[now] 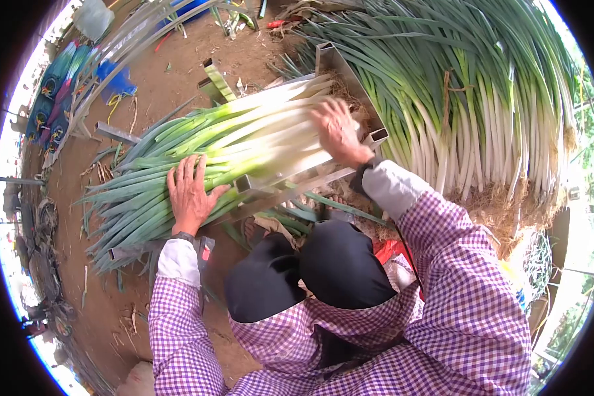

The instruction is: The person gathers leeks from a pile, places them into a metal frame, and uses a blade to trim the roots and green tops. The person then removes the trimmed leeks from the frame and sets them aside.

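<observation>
A thick bundle of long green onions (244, 142) lies across a metal frame (353, 86), white root ends to the right and green leaves to the left. My left hand (191, 191) rests on the leaves, fingers spread and thumb out to the side. Over the white stalks near the roots is my right hand (340, 132), its fingers stretched out and slightly blurred by motion. The upright metal plate of the frame stands just beyond the root ends. My right palm's contact with the stalks is hidden.
A large pile of green onions (468, 99) lies to the right, roots toward me. Square metal tubes (117, 133) stick out around the frame. At the upper left are a blue plastic piece (117, 80) and pale bars. Loose leaf scraps litter the dirt floor (158, 82).
</observation>
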The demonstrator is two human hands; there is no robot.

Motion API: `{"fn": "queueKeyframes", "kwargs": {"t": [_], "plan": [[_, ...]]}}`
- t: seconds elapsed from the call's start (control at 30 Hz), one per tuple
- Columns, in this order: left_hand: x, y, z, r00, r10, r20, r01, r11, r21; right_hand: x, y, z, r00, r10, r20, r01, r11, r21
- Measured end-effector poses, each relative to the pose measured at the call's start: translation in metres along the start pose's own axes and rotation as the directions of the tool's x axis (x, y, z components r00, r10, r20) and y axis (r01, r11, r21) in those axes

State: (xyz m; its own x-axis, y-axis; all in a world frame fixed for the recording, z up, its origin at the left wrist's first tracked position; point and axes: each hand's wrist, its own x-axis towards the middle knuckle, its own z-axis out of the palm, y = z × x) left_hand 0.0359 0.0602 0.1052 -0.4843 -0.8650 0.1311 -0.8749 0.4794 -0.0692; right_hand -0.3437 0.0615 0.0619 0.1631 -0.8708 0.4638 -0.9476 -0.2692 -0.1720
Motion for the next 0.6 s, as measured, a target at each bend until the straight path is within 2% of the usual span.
{"fn": "queueKeyframes", "kwargs": {"t": [0.07,0.17,0.23,0.33,0.4,0.43,0.5,0.6], "plan": [[0.001,0.003,0.0,1.0,-0.003,0.0,0.003,1.0,0.011,-0.018,-0.026,-0.008,0.986,-0.054,-0.159,0.068,0.994,0.081],[0.002,0.0,0.003,0.999,0.024,-0.024,-0.023,0.999,0.042,-0.049,-0.041,-0.015,0.994,-0.107,0.018,0.101,0.974,0.204],[0.002,-0.002,0.006,0.999,0.024,-0.03,-0.023,0.999,0.036,-0.042,-0.038,-0.015,0.992,-0.107,-0.067,0.119,0.97,0.212],[0.003,-0.007,0.006,0.999,0.024,-0.036,-0.023,1.0,0.007,-0.041,-0.04,-0.015,0.997,-0.08,-0.003,0.078,0.964,0.252],[0.004,-0.005,0.007,0.998,0.023,-0.052,-0.023,1.0,0.004,-0.048,-0.043,-0.012,0.995,-0.024,0.101,-0.007,0.955,0.297],[0.006,-0.003,0.008,0.998,0.019,-0.052,-0.019,1.0,0.003,-0.05,-0.04,-0.007,0.997,0.069,0.043,-0.08,0.92,0.384],[0.007,-0.003,0.008,0.999,0.015,-0.043,-0.015,1.0,0.008,-0.048,-0.03,-0.003,0.997,0.071,-0.008,-0.061,0.912,0.407],[0.012,-0.006,0.005,0.999,0.039,-0.036,-0.039,0.999,-0.002,-0.032,-0.014,0.01,0.989,0.108,0.104,-0.145,0.862,0.485]]}}
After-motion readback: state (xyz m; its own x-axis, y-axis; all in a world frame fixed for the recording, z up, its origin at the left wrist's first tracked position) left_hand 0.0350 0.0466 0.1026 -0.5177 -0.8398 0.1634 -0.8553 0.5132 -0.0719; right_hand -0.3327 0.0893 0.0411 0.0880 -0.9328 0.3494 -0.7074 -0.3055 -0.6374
